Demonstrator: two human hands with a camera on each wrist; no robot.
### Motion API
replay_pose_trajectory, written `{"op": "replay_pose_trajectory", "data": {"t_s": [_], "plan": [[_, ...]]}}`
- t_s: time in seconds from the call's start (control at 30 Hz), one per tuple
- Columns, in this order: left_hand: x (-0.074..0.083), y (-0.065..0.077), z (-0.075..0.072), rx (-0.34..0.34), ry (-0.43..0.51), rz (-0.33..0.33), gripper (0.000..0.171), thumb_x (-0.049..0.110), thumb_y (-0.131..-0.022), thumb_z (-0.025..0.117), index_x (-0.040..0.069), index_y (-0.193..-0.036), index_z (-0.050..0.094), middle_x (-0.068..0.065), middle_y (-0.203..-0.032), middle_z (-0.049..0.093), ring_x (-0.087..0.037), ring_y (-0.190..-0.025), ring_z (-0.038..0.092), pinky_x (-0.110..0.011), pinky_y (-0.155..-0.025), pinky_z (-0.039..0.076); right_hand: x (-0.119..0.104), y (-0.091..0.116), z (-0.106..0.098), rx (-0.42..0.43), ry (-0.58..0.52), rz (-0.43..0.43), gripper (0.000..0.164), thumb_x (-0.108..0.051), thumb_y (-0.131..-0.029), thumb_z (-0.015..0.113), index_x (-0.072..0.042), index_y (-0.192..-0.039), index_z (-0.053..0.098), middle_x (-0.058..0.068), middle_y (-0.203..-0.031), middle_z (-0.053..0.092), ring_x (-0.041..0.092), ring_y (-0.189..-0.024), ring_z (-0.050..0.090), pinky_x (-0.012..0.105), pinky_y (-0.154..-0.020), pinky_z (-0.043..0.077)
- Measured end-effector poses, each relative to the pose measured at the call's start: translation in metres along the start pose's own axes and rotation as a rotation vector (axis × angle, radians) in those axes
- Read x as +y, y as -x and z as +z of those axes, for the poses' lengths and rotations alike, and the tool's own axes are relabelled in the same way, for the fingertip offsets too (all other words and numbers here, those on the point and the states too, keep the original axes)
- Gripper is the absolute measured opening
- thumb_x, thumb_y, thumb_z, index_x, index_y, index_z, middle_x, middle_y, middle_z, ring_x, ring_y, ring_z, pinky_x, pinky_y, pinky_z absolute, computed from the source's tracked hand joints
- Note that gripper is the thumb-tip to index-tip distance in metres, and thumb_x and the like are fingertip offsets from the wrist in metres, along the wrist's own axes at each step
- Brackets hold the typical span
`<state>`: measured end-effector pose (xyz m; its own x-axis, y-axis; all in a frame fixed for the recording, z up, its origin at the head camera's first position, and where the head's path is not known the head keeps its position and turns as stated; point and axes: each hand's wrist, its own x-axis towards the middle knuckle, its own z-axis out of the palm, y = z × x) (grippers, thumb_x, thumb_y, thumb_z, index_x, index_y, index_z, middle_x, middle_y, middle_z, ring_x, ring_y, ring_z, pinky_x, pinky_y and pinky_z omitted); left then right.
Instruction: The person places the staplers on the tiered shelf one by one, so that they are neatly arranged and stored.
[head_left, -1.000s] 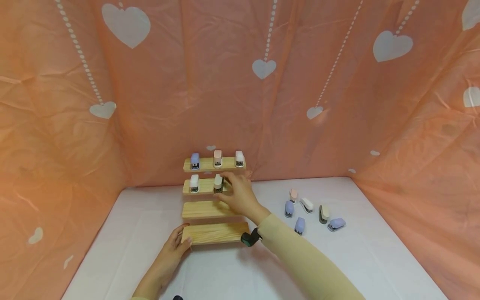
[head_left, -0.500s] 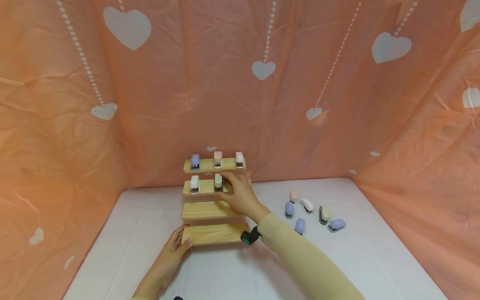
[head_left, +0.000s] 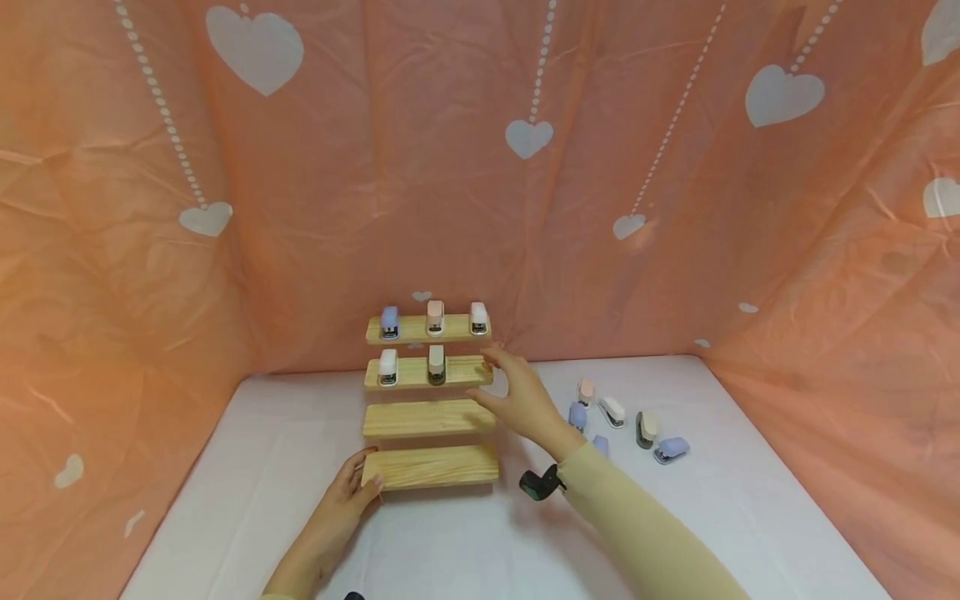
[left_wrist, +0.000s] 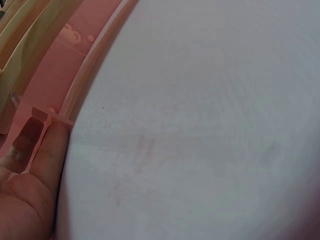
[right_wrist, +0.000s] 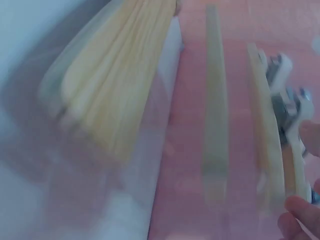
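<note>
A tiered wooden shelf (head_left: 431,468) stands on the white table. My left hand (head_left: 337,504) grips the left end of its lowest board; in the left wrist view its fingers (left_wrist: 50,155) lie against a clear side piece. On the top board sit a purple stapler (head_left: 389,322), a pink stapler (head_left: 436,318) and a white stapler (head_left: 478,318). The second board carries a white stapler (head_left: 387,367) and a cream-and-grey stapler (head_left: 437,365). My right hand (head_left: 528,404) is beside that board's right end, thumb and fingers spread, holding nothing. The right wrist view is blurred.
Right of the shelf lie loose staplers: pink (head_left: 586,391), white (head_left: 612,411), cream (head_left: 647,428) and several purple ones, such as the purple stapler (head_left: 671,450) farthest right. My right forearm partly covers one. A peach curtain (head_left: 450,208) with hearts surrounds the table.
My right hand has let go of the cream-and-grey stapler on the second board and moved right, its fingers spreading. The left hand has stayed on the shelf.
</note>
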<state>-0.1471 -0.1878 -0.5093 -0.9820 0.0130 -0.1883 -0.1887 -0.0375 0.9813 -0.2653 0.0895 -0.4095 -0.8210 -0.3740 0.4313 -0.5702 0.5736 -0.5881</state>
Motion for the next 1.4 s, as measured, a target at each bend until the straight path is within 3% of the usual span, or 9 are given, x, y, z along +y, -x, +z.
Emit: {"op": "replay_pose_trajectory", "data": {"t_s": [0.23, 0.5, 0.77, 1.1, 1.4], "plan": [[0.002, 0.001, -0.002, -0.016, -0.034, -0.014, 0.062, 0.024, -0.097, 0.059, 0.015, -0.149, 0.026, -0.023, -0.157, 0.015, -0.037, -0.141, 0.023, -0.049, -0.11, 0.033, 0.024, 0.027, -0.029, 0.034, -0.012, 0.12, 0.063, -0.038, -0.083, 0.077, -0.017, -0.137, 0.051, 0.005, -0.13, 0.058, 0.025, -0.119, 0.051, 0.047, -0.098, 0.045], [0.002, 0.002, -0.003, -0.03, -0.02, -0.016, 0.062, 0.021, -0.099, 0.057, 0.014, -0.15, 0.024, -0.024, -0.157, 0.014, -0.038, -0.142, 0.021, -0.05, -0.11, 0.032, 0.053, 0.059, -0.053, 0.035, -0.037, 0.233, 0.067, -0.041, -0.082, 0.077, -0.014, -0.137, 0.05, 0.008, -0.132, 0.057, 0.025, -0.12, 0.051, 0.044, -0.101, 0.043], [0.004, 0.003, -0.002, -0.026, -0.023, -0.019, 0.061, 0.019, -0.099, 0.056, 0.014, -0.15, 0.023, -0.024, -0.157, 0.013, -0.038, -0.142, 0.021, -0.05, -0.11, 0.032, 0.084, 0.094, -0.072, 0.043, -0.084, 0.328, 0.075, -0.046, -0.082, 0.075, -0.01, -0.141, 0.044, 0.013, -0.136, 0.054, 0.032, -0.124, 0.048, 0.051, -0.103, 0.04], [0.004, 0.002, -0.004, -0.022, -0.016, -0.024, 0.062, 0.02, -0.098, 0.057, 0.014, -0.15, 0.024, -0.023, -0.157, 0.014, -0.037, -0.141, 0.024, -0.049, -0.11, 0.033, 0.105, 0.124, -0.075, -0.002, -0.089, 0.454, 0.076, -0.046, -0.084, 0.073, -0.003, -0.14, 0.043, 0.02, -0.137, 0.05, 0.035, -0.124, 0.046, 0.052, -0.102, 0.04], [0.004, 0.0, -0.004, -0.03, -0.021, -0.033, 0.063, 0.023, -0.098, 0.058, 0.015, -0.15, 0.023, -0.023, -0.157, 0.013, -0.037, -0.141, 0.024, -0.047, -0.109, 0.034, 0.116, 0.138, -0.072, -0.03, -0.134, 0.49, 0.075, -0.04, -0.086, 0.073, 0.002, -0.139, 0.042, 0.022, -0.139, 0.047, 0.038, -0.122, 0.048, 0.053, -0.102, 0.042]]}}
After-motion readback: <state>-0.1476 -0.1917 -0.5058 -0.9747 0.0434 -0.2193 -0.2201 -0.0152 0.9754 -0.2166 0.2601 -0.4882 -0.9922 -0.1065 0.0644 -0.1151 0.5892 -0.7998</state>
